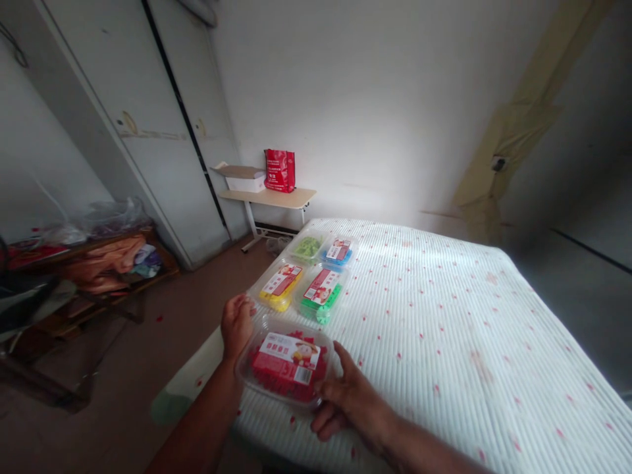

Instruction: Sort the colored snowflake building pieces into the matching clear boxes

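My right hand grips the right edge of a clear plastic box of red pieces, with the thumb on top and fingers below. A red and white label lies across its lid. Beyond its upper left corner, my left hand is curled, with the fingertips close to the corner of a box of yellow pieces. I cannot tell whether it touches that box or holds anything. Next to the yellow one lies a box of green pieces. Further back are boxes of light green pieces and blue pieces.
The boxes lie along the left edge of a bed with a white, ribbed, red-dotted cover. A small table behind bears a red bag and a white carton. At the left stand a wardrobe and a low wooden shelf with cloth.
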